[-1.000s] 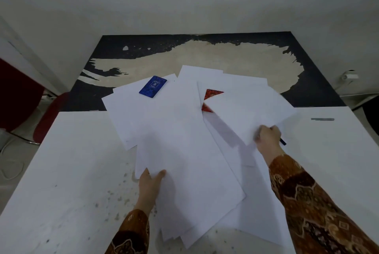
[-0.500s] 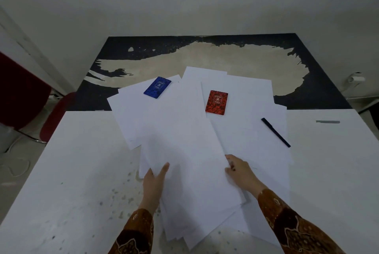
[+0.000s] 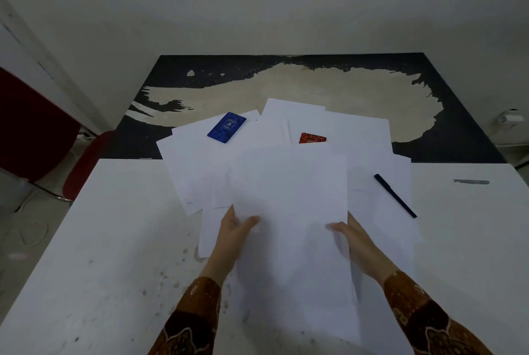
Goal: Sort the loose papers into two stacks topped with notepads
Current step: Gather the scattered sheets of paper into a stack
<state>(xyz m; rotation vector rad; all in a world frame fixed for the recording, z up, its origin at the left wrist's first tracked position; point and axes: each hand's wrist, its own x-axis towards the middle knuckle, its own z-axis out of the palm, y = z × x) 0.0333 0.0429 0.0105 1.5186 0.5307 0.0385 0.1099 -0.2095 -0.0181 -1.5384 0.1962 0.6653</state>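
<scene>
Loose white papers (image 3: 197,165) lie spread over the middle of the white table (image 3: 108,240). A bundle of sheets (image 3: 292,211) is lifted above them, gripped at its left edge by my left hand (image 3: 234,228) and at its right edge by my right hand (image 3: 352,237). A blue notepad (image 3: 226,127) rests on the papers at the far left. The red notepad (image 3: 312,138) lies further right, its near part hidden behind the lifted bundle.
A black pen (image 3: 395,195) lies on the papers at the right. Beyond the white table sits a worn black tabletop (image 3: 458,125). A red chair (image 3: 83,165) stands at the left. A grey mark (image 3: 471,181) shows on the table's far right.
My right hand let go of a single sheet at the right, uncovering the red notepad, and came to the bundle's right edge. Both hands have now lifted the bundle, which hides part of the red notepad.
</scene>
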